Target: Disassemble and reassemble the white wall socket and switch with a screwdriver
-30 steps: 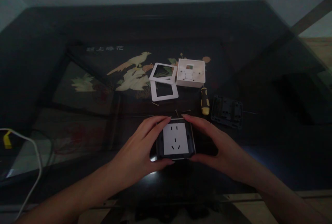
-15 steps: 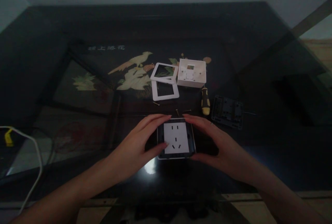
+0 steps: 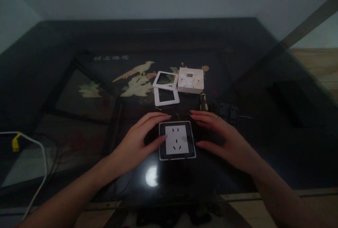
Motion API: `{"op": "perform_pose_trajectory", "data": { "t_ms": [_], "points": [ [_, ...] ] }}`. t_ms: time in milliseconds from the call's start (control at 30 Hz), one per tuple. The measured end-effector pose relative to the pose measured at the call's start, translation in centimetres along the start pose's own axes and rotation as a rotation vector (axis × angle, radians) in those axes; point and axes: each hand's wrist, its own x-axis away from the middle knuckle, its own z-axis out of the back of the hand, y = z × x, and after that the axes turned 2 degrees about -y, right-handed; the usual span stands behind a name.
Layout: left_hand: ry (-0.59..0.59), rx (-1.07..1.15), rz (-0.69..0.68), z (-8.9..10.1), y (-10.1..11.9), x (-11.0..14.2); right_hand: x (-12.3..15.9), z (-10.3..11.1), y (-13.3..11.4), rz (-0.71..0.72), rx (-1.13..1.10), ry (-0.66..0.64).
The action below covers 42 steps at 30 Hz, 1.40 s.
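A wall socket (image 3: 176, 147) with a white five-hole face and dark frame sits in a white-edged box on the dark tabletop. My left hand (image 3: 144, 138) is at its left side, fingers apart; the thumb tip overlaps the socket's face, and whether it touches I cannot tell. Spread to the right of the socket, my right hand (image 3: 221, 134) holds nothing, with a small gap between thumb and box. Past my fingertips lie small screws (image 3: 157, 108). A black and yellow screwdriver (image 3: 203, 102) and a dark socket back part (image 3: 225, 110) are partly hidden behind my right hand.
Two white cover frames (image 3: 166, 103) overlap beyond the socket, touching or close to an open white mounting box (image 3: 190, 89). A white cable (image 3: 44, 157) with a yellow tag (image 3: 16, 143) runs along the left. The glossy table (image 3: 79, 34) ends at a wall.
My right hand has come off the socket's right side and moved outward. My left hand has loosened and shifted slightly left. The view has tilted upward a little.
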Motion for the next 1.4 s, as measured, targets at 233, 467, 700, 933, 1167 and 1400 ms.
{"op": "perform_pose_trajectory", "data": {
  "t_ms": [233,467,700,933,1167,1400],
  "points": [
    [0.228,0.164,-0.021,-0.8,-0.9,-0.8,-2.9,1.2,0.5,0.031,0.669,0.137],
    [0.19,0.171,-0.157,-2.1,-2.4,-0.6,-5.3,-0.7,1.7,0.074,0.83,0.034],
    [-0.049,0.118,-0.17,-2.9,-3.1,0.9,-5.3,-1.7,2.8,0.1,0.828,0.067],
    [0.147,0.061,-0.185,-2.5,-1.8,1.0,-4.1,-0.4,0.2,0.112,0.635,0.15],
    [0.273,0.013,-0.28,-1.9,-0.2,0.4,-2.5,-2.7,-3.7,0.283,0.286,0.09],
    [0.314,0.085,-0.351,-2.2,0.1,0.5,-2.5,-3.3,-3.5,0.354,0.262,0.12]
  ]
}}
